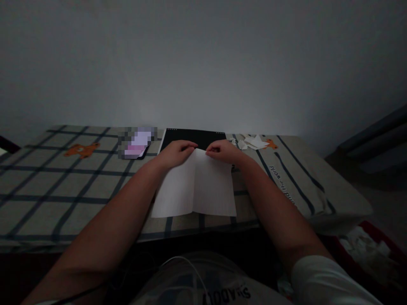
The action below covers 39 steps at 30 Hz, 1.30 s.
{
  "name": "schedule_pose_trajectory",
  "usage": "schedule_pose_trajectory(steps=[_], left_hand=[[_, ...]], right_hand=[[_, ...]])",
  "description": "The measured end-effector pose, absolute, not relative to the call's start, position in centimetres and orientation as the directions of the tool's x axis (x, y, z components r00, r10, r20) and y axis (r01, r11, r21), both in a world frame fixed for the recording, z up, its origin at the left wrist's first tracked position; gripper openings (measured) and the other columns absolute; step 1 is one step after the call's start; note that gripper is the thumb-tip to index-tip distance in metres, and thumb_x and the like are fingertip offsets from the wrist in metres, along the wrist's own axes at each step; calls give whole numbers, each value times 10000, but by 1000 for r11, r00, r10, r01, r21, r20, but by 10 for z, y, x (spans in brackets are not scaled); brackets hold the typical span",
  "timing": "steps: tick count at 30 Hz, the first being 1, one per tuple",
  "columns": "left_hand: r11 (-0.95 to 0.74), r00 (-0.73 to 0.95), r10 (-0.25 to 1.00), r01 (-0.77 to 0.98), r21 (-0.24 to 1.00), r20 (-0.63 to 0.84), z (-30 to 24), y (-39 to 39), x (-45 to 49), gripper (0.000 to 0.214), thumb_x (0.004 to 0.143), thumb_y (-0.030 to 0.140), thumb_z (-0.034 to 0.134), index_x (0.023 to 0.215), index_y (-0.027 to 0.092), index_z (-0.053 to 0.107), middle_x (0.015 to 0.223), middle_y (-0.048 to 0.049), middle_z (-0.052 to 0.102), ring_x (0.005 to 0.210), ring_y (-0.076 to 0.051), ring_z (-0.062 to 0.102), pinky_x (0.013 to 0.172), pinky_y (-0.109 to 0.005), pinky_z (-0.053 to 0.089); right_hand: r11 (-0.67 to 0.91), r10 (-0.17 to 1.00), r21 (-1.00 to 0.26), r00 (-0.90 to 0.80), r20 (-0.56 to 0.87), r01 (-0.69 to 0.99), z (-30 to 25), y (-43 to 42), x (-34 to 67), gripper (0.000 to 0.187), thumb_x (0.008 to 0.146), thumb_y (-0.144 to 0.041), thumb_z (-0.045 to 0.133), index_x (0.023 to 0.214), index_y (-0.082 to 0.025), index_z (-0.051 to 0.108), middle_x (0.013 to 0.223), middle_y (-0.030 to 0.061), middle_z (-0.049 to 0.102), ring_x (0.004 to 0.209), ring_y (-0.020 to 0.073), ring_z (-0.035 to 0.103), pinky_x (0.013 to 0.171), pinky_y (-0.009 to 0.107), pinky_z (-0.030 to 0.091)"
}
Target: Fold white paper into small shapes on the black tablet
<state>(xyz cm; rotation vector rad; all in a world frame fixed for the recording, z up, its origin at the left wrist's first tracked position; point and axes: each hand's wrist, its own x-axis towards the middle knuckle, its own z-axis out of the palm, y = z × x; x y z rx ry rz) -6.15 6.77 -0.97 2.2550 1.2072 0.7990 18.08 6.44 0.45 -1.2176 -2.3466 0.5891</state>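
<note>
A white sheet of paper with a crease down its middle hangs between my hands, its near edge over the front part of the table. My left hand pinches the sheet's far edge just left of the crease. On the other side of the crease, my right hand pinches the same edge between thumb and fingers. Behind the hands lies a black-covered notebook with punched holes along its far edge, partly hidden by the sheet and hands.
A phone with a lit, blurred screen lies left of the notebook. Torn paper scraps lie to its right. A checked tablecloth covers the table, which meets a wall. A red bin holding crumpled paper stands at lower right.
</note>
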Motion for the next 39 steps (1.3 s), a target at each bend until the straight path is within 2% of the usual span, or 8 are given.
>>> schedule_pose_trajectory(steps=[5,10,15,22,39], left_hand=[[-523,493,837,588,617,239,-8,66,-61,299,898,316,538,1028,162,759,1048,-80,754,956,-201,679,866,-301,519],[-539,510,823,565,624,250,-11,65,-57,310,894,342,550,1028,148,751,988,-80,730,883,-186,658,785,-284,499],[-534,516,822,552,641,241,-16,65,-54,298,886,346,566,1016,158,757,914,-54,719,812,-165,634,733,-271,473],[-502,460,847,525,687,267,-18,64,-53,260,868,350,593,905,153,757,786,-30,679,710,-141,575,637,-255,413],[-440,471,859,475,762,202,-16,61,-52,260,854,386,602,861,159,729,716,-2,601,646,-119,499,581,-240,364]], right_hand=[[512,827,-582,-545,135,632,3,64,182,263,863,-330,594,939,-144,764,842,61,715,711,145,566,667,275,390],[506,818,-659,-551,163,557,-5,65,175,323,878,-376,569,971,-124,748,884,82,713,774,169,596,703,292,418],[467,838,-708,-520,165,529,-12,69,169,303,848,-402,599,906,-130,720,828,60,681,760,165,579,682,289,414],[440,834,-781,-524,172,443,-10,67,168,268,811,-391,640,901,-148,707,854,59,693,780,164,591,715,303,432],[384,853,-824,-501,145,416,-9,66,167,265,787,-401,633,878,-157,682,842,45,658,786,168,570,721,310,429]])
